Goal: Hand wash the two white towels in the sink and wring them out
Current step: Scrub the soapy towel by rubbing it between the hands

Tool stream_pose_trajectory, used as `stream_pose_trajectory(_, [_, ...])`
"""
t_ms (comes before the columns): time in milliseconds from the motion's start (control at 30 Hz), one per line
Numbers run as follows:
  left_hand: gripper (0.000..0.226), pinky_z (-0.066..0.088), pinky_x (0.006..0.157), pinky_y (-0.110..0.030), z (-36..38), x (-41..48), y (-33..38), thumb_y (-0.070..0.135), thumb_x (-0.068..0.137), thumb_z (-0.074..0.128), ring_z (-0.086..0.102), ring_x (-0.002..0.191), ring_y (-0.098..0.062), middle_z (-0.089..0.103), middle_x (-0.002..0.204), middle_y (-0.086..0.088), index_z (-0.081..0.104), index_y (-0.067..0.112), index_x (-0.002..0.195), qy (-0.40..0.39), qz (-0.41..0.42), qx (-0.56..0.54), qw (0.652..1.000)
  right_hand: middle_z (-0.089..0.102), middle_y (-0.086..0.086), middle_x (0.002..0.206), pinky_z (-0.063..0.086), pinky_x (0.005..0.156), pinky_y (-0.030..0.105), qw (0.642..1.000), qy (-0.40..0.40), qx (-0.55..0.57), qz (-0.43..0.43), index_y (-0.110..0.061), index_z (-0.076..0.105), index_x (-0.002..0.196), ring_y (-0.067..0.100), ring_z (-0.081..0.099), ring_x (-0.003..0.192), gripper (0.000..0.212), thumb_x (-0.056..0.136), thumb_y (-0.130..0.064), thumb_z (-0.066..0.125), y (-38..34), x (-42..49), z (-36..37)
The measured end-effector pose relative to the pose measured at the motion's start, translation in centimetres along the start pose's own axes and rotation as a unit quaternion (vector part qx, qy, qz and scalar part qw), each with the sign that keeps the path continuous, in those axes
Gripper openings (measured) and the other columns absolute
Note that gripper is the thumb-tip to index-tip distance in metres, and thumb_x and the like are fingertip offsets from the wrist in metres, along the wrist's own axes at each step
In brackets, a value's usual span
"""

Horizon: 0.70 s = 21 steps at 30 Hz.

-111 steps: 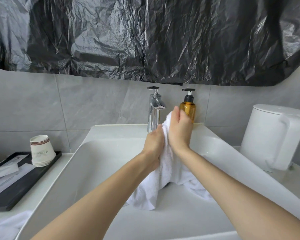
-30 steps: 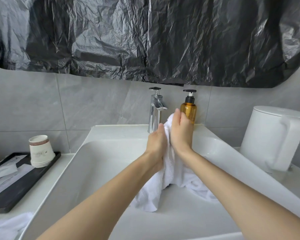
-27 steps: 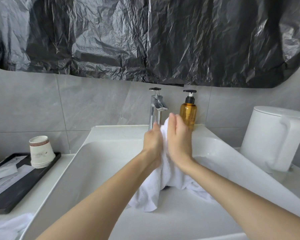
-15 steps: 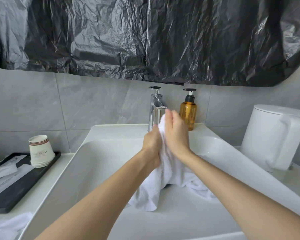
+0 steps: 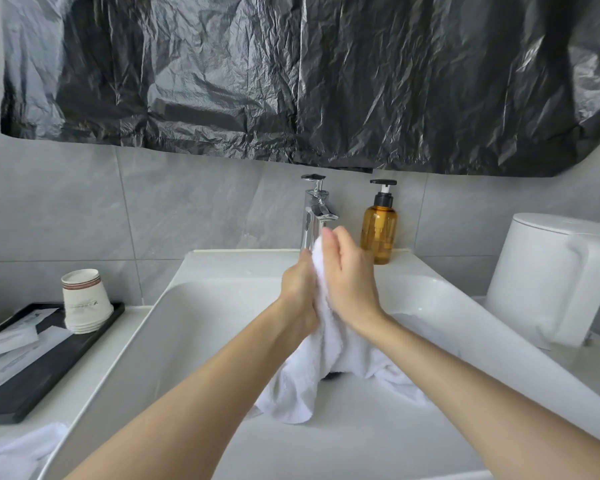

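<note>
- White terry towel point(image 5: 302, 386) stood bunched up in the middle of the white rectangular ceramic sink point(image 5: 201, 306). Its upper fold was raised between the two palms, and its lower end trailed onto the basin floor.
- The left hand point(image 5: 298, 289) was on the left side of the raised fold. Its knuckles were bent and it seemed to grip the cloth, though the towel hid its fingertips.
- The right hand point(image 5: 350, 282) pressed flat against the other side of the fold. Its fingers were nearly straight and pointed up, with the tips just in front of the spout.
- Both hands were just below the chrome single-lever tap point(image 5: 314, 209) at the back edge of the sink.
- An amber plastic pump bottle with a black top point(image 5: 378, 233) stood on the sink ledge, just right of the tap.
- A white lidded plastic jug with a broad handle point(image 5: 548, 278) stood on the counter to the right of the sink.
- On the left counter lay a flat black tray point(image 5: 49, 368). It carried a stack of upturned paper cups point(image 5: 85, 299) and some white packets.
- A second white towel point(image 5: 14, 452) lay crumpled on the counter at the lower left, outside the sink.
- A crinkled black plastic sheet point(image 5: 291, 81) hung across the grey tiled wall point(image 5: 187, 209) above the tap.
</note>
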<state>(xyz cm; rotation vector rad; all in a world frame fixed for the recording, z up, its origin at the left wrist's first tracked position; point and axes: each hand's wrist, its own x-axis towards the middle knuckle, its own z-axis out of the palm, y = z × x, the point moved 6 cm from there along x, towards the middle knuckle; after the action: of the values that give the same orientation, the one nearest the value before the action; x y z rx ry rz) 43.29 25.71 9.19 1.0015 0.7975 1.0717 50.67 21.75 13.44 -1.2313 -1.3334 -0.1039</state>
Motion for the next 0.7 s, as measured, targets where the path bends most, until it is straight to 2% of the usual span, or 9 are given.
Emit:
stream_pose_trajectory(67, [0.035, 0.048, 0.051, -0.021, 0.6, -0.3, -0.2, 0.034, 0.105, 0.039, 0.064, 0.063, -0.015, 0.066, 0.073, -0.005, 0.063, 0.011, 0.093, -0.007, -0.021, 0.008, 1.000, 0.040, -0.007, 0.057, 0.029, 0.061, 0.034, 0.994, 0.059, 0.014, 0.091, -0.022, 0.034, 0.066, 0.010, 0.037, 0.055, 0.038, 0.104, -0.028, 0.039, 1.2, 1.2, -0.7])
stream_pose_trajectory(233, [0.032, 0.041, 0.049, -0.021, -0.1, -0.1, 0.2, 0.027, 0.101, 0.050, 0.052, 0.054, -0.014, 0.053, 0.057, 0.001, 0.052, 0.014, 0.072, 0.010, 0.017, 0.026, 0.999, 0.032, -0.008, 0.051, 0.028, 0.054, 0.031, 0.999, -0.015, 0.024, -0.032, -0.023, 0.031, 0.066, 0.008, 0.033, 0.051, 0.038, 0.102, -0.022, 0.043, -0.7, -1.2, 0.2])
stream_pose_trajectory(333, [0.036, 0.049, 0.055, -0.023, 0.8, -0.5, 0.2, 0.035, 0.104, 0.042, 0.063, 0.064, -0.018, 0.065, 0.071, -0.005, 0.062, 0.011, 0.088, 0.001, 0.003, 0.031, 1.000, 0.035, -0.008, 0.054, 0.027, 0.060, 0.034, 0.992, 0.071, 0.042, 0.100, -0.022, 0.031, 0.063, 0.008, 0.034, 0.052, 0.041, 0.103, -0.024, 0.042, 1.3, 1.1, -0.9])
stream_pose_trajectory(367, [0.038, 0.049, 0.056, -0.024, 0.8, -0.4, 0.3, 0.036, 0.104, 0.040, 0.062, 0.065, -0.018, 0.065, 0.072, -0.005, 0.062, 0.010, 0.086, 0.005, 0.007, 0.039, 0.999, 0.038, -0.007, 0.054, 0.027, 0.060, 0.033, 0.991, 0.073, 0.040, 0.103, -0.022, 0.032, 0.064, 0.006, 0.037, 0.052, 0.040, 0.103, -0.024, 0.042, 1.5, 0.8, -1.1])
stream_pose_trajectory(467, [0.042, 0.040, 0.052, -0.025, -0.5, 0.1, 0.6, 0.033, 0.103, 0.045, 0.053, 0.058, -0.019, 0.054, 0.051, 0.001, 0.053, 0.012, 0.067, 0.038, 0.025, 0.048, 0.998, 0.042, -0.009, 0.052, 0.030, 0.055, 0.032, 0.999, -0.018, 0.028, -0.016, -0.019, 0.037, 0.069, 0.006, 0.041, 0.052, 0.034, 0.102, -0.024, 0.043, -0.5, -1.9, 0.5])
stream_pose_trajectory(500, [0.041, 0.040, 0.053, -0.024, -0.8, 0.0, 0.6, 0.033, 0.102, 0.046, 0.053, 0.058, -0.019, 0.055, 0.050, 0.002, 0.054, 0.012, 0.067, 0.041, 0.026, 0.044, 0.998, 0.040, -0.008, 0.052, 0.030, 0.055, 0.031, 0.999, -0.031, 0.025, -0.021, -0.018, 0.037, 0.069, 0.007, 0.041, 0.052, 0.034, 0.102, -0.024, 0.043, -0.6, -1.7, 0.8])
stream_pose_trajectory(600, [0.040, 0.049, 0.058, -0.025, 0.1, -0.3, 0.1, 0.038, 0.104, 0.039, 0.066, 0.073, -0.022, 0.071, 0.085, -0.009, 0.065, 0.008, 0.099, 0.018, -0.001, 0.043, 0.999, 0.043, -0.009, 0.058, 0.030, 0.063, 0.032, 0.992, 0.046, 0.023, 0.112, -0.019, 0.040, 0.070, 0.012, 0.043, 0.060, 0.035, 0.104, -0.026, 0.039, 1.2, 1.1, -0.2])
stream_pose_trajectory(633, [0.041, 0.050, 0.058, -0.025, 0.5, -0.3, 0.1, 0.039, 0.104, 0.037, 0.066, 0.075, -0.021, 0.070, 0.089, -0.010, 0.065, 0.008, 0.102, 0.008, -0.001, 0.045, 0.999, 0.044, -0.010, 0.058, 0.030, 0.062, 0.032, 0.991, 0.065, 0.027, 0.115, -0.019, 0.040, 0.070, 0.011, 0.044, 0.060, 0.035, 0.104, -0.026, 0.038, 1.5, 0.9, -0.6])
stream_pose_trajectory(700, [0.038, 0.045, 0.054, -0.022, 0.4, 0.0, 0.3, 0.034, 0.105, 0.039, 0.058, 0.064, -0.018, 0.065, 0.067, -0.002, 0.061, 0.011, 0.084, 0.002, 0.015, 0.035, 0.999, 0.045, -0.011, 0.054, 0.029, 0.056, 0.030, 0.998, 0.045, 0.029, 0.025, -0.024, 0.035, 0.068, 0.004, 0.042, 0.054, 0.035, 0.103, -0.026, 0.040, 0.1, -0.7, -0.6])
